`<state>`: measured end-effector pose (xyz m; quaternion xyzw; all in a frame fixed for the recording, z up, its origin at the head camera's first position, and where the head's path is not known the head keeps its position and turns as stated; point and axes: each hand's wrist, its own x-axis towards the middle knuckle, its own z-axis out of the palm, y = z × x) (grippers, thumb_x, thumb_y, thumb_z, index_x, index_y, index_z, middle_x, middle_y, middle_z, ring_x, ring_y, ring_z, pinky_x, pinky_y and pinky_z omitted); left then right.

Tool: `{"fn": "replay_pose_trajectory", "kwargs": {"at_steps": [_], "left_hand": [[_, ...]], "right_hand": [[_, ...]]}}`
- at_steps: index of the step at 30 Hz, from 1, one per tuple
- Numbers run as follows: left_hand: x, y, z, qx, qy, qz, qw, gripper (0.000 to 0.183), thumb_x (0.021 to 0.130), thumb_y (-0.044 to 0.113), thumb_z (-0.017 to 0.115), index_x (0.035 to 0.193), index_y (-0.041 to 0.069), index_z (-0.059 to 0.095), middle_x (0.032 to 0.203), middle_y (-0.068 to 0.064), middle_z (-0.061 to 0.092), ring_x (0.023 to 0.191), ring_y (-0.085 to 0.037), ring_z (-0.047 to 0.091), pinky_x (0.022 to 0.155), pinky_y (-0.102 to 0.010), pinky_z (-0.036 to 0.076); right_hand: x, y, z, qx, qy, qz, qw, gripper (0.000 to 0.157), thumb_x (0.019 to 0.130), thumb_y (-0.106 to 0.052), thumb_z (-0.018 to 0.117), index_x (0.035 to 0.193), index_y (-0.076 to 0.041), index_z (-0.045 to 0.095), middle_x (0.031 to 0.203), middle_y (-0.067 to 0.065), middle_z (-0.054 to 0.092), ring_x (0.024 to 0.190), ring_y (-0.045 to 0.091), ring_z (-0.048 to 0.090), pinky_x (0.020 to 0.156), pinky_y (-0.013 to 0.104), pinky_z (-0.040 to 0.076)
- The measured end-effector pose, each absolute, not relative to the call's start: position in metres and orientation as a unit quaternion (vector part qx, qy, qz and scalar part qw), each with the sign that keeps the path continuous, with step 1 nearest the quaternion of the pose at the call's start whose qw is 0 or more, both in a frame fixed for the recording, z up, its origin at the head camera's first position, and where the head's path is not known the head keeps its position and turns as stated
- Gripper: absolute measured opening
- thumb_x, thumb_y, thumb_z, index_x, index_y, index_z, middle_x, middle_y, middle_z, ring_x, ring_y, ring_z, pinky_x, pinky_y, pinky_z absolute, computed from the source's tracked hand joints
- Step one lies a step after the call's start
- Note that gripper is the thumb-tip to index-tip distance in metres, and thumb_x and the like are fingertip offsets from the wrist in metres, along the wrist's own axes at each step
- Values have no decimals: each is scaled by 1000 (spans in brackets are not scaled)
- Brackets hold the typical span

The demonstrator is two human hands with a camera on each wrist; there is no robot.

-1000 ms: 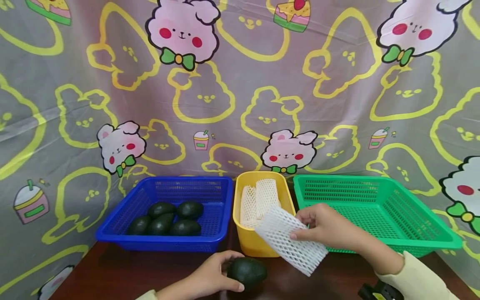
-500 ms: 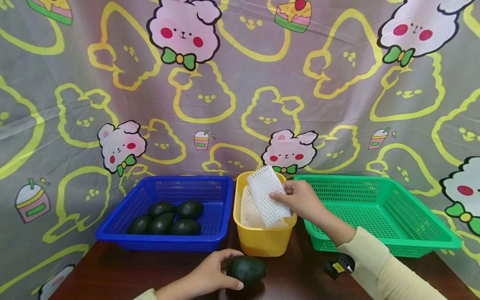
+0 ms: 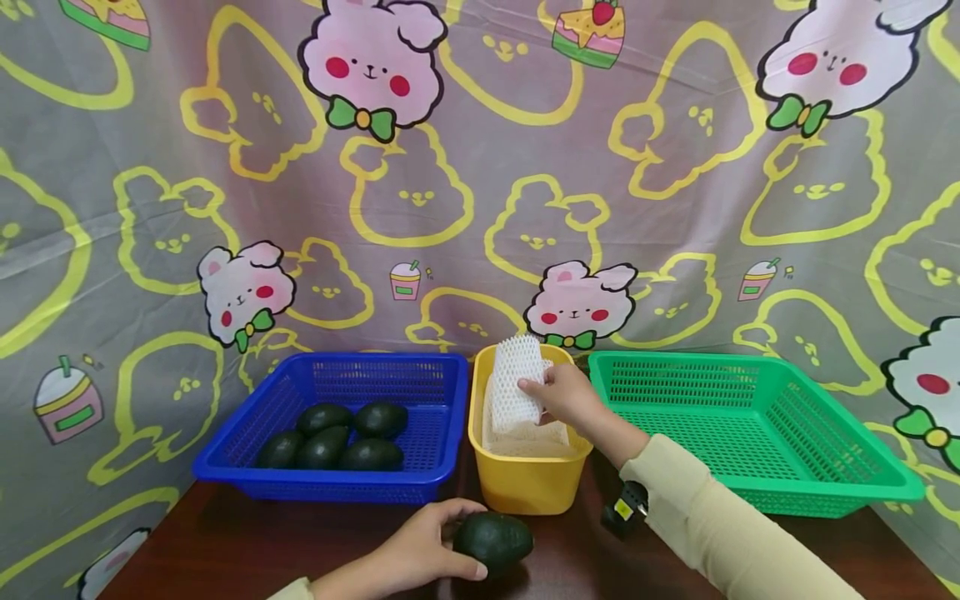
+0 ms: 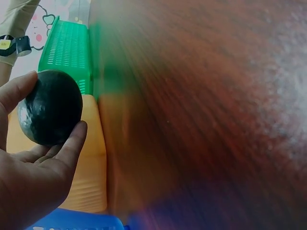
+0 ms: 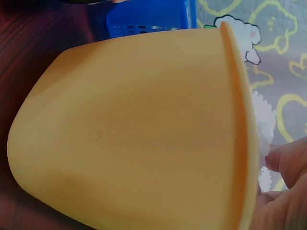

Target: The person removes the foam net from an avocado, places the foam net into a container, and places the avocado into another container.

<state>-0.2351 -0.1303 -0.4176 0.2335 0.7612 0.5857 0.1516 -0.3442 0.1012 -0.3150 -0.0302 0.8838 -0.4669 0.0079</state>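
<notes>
My left hand (image 3: 426,546) grips a dark green avocado (image 3: 493,540) over the table, in front of the yellow bin (image 3: 529,483). In the left wrist view the thumb and fingers curl round the avocado (image 4: 52,108). My right hand (image 3: 566,396) reaches over the bin's right rim and pinches a white foam net sleeve (image 3: 516,383), the upper part of which rises above the bin. More white net sleeves (image 3: 551,435) lie inside. The bin's wall (image 5: 134,129) hides most of the right hand's work in the right wrist view, leaving fingers (image 5: 290,163) at the rim.
To the left, a blue basket (image 3: 330,477) holds several avocados (image 3: 324,448). A green basket (image 3: 750,433) stands right of the bin. Behind them hangs a patterned cloth (image 3: 450,167). The brown table (image 3: 247,542) runs along the front.
My right hand has carried the net sleeve from in front of the bin up and left, then lowered it into the bin's opening. The left hand and avocado have stayed in place.
</notes>
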Motion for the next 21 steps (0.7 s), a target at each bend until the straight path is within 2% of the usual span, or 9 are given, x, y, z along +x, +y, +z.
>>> {"fn": "replay_pose_trajectory", "kwargs": {"at_steps": [4,10,15,21], "left_hand": [[-235,-131,-417,233,765,583,147,52,71,7,82,119,2,61,103,-4,65,91,-17,65,74,-23,53],[-235,-131,-418,233,765,582,149,53,71,8,82,119,1,61,103,-4,65,91,-16,65,74,-23,53],[-236,-131,-417,232,762,585,151,52,72,7,82,119,1,61,104,-5,65,92,-17,65,74,-23,53],[-235,-131,-416,229,763,584,153,52,72,7,82,119,1,61,103,-5,66,91,-17,65,74,-23,53]], "right_hand": [[-348,94,-319,-11,891,-452,31,33,91,-28,69,77,0,59,69,11,57,55,22,63,62,35,57],[-352,86,-327,-4,898,-438,44,32,90,-27,70,79,1,61,69,11,57,54,20,61,59,31,56],[-356,81,-330,-2,902,-428,52,33,90,-28,71,75,-1,60,67,11,59,59,23,64,60,32,53],[-357,79,-334,-5,903,-427,57,34,88,-26,73,70,-1,60,61,10,59,54,20,60,54,28,49]]}}
